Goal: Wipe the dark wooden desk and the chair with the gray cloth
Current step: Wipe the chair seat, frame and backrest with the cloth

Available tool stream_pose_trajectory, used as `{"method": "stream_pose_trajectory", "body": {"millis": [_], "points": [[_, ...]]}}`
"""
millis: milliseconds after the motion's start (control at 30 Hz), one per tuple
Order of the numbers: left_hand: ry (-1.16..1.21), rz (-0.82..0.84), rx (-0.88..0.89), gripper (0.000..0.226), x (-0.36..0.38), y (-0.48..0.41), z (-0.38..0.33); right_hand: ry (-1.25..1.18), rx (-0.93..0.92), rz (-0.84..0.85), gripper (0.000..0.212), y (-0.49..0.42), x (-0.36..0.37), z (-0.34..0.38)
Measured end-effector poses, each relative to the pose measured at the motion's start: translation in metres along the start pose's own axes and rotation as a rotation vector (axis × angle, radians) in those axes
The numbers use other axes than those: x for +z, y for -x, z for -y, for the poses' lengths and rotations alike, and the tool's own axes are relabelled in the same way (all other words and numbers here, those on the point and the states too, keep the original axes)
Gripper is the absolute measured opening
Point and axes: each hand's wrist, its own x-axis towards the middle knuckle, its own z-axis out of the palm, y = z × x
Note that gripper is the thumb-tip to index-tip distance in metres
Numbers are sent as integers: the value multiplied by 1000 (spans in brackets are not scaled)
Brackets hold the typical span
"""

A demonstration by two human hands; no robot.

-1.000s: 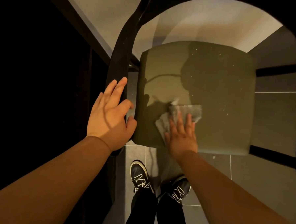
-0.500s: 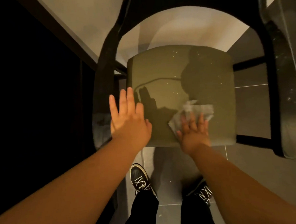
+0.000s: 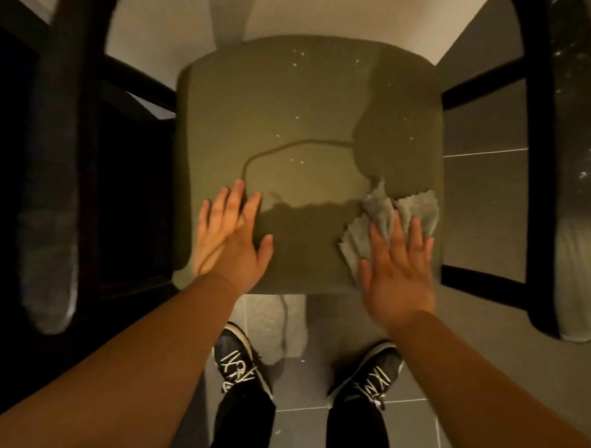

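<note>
Gray cloth (image 3: 395,217) lies crumpled at the near right corner of the chair (image 3: 306,121) seat, pinned flat under the right hand (image 3: 396,266), fingers spread rather than gripping. The left hand (image 3: 233,236) rests open and empty on the near left. Long flat passes toward the speckled far half would serve best; armrests (image 3: 51,190) hem both sides.

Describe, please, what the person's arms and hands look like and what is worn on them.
Both forearms are bare, with no sleeves in view. The left hand and right hand wear no gloves, and no rings, watch or bracelets are visible. The left hand is slightly motion-blurred.
</note>
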Motion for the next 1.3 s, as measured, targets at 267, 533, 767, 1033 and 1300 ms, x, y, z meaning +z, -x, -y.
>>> {"method": "stream_pose_trajectory", "body": {"millis": [267, 533, 767, 1033, 1300], "points": [[32, -70, -6, 77, 6, 2, -4, -38, -291, -8, 64, -36, 3, 71], [29, -97, -58, 76, 4, 0, -11, -92, 209, -63, 65, -23, -10, -23], [32, -104, -53, 77, 6, 0, -7, -107, -206, -134, 61, -29, 5, 37], [47, -117, -56, 78, 7, -1, -8, -231, 403, -70, 65, 9, 9, -7], [76, -143, -48, 79, 10, 0, -6, -346, 471, -77, 67, 32, 22, 11]]}}
